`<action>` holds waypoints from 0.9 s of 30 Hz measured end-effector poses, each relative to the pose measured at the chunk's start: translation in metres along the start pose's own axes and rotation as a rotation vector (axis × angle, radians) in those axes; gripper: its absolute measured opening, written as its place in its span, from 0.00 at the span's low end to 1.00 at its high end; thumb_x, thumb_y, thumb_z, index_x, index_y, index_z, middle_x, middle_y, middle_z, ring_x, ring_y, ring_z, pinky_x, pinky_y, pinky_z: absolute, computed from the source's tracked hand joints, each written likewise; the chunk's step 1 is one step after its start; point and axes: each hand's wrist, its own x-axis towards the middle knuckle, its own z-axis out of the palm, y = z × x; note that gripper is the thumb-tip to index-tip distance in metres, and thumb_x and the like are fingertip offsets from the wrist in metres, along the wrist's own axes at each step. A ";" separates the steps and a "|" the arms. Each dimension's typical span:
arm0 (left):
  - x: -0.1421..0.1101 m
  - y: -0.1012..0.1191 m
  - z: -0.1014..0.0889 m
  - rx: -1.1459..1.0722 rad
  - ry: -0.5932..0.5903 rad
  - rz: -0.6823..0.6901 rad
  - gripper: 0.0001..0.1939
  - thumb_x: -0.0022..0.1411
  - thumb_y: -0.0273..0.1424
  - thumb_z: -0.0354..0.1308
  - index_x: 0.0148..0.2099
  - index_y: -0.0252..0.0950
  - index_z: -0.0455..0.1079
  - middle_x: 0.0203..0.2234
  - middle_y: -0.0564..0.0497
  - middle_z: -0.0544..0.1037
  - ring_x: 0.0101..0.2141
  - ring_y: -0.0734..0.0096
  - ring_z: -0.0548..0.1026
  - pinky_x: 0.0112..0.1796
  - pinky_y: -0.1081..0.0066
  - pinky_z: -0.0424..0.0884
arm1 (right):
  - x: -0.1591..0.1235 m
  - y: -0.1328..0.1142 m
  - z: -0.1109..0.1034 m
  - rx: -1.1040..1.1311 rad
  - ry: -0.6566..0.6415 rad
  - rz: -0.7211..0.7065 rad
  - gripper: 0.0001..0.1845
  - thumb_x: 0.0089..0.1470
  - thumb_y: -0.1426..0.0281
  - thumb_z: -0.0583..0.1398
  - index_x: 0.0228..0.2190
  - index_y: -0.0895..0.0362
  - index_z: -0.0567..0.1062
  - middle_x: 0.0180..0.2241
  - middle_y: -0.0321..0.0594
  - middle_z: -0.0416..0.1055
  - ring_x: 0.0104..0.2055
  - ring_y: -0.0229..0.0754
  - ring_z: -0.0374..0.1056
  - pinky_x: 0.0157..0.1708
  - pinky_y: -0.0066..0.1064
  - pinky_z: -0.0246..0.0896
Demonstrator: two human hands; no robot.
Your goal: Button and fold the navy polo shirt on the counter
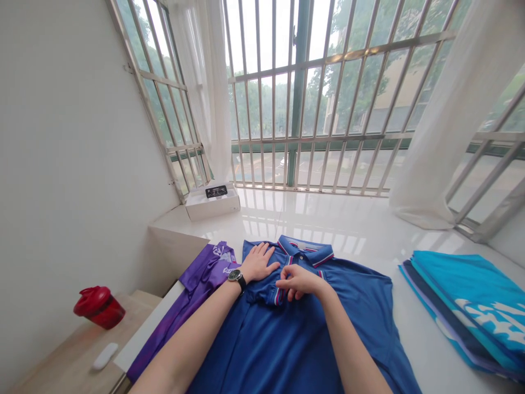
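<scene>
A dark blue polo shirt (262, 339) lies spread out, its collar (307, 251) pointing at the window and trimmed in red and white. My left hand (258, 261), with a black-strapped watch (235, 276) on the wrist, presses flat on the shirt left of the collar, fingers spread. Just below the collar, my right hand (301, 282) is curled at a striped sleeve cuff (280, 296) folded over the shirt front. Its fingertips are bent against the cloth, partly hidden. Under the shirt's left side, a purple garment (200, 290) shows.
A folded stack of blue and dark clothes (476, 312) sits at right. A white box (213, 202) with a black item stands at the back left, near the barred window (295, 109). Lower left are a red-lidded cup (100, 307) and a small white case (105, 356).
</scene>
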 end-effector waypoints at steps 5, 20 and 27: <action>0.000 0.000 0.001 0.019 0.029 -0.019 0.36 0.69 0.53 0.43 0.70 0.36 0.54 0.68 0.39 0.54 0.68 0.50 0.50 0.65 0.50 0.48 | -0.001 -0.004 0.002 -0.090 -0.019 0.033 0.15 0.49 0.66 0.66 0.28 0.54 0.63 0.18 0.28 0.70 0.21 0.35 0.71 0.18 0.20 0.60; -0.007 0.009 -0.006 0.047 0.358 0.052 0.23 0.64 0.40 0.56 0.57 0.35 0.68 0.57 0.40 0.70 0.62 0.50 0.61 0.61 0.53 0.55 | -0.154 0.018 -0.084 -0.279 0.792 -0.085 0.08 0.54 0.65 0.58 0.33 0.56 0.73 0.26 0.37 0.76 0.23 0.38 0.70 0.27 0.29 0.64; 0.003 0.085 -0.031 -0.115 0.285 -0.085 0.14 0.69 0.33 0.49 0.52 0.38 0.70 0.50 0.43 0.76 0.52 0.58 0.71 0.53 0.60 0.64 | -0.157 0.112 -0.084 -0.258 1.137 -0.025 0.12 0.52 0.61 0.55 0.31 0.54 0.73 0.22 0.38 0.75 0.25 0.43 0.72 0.32 0.33 0.64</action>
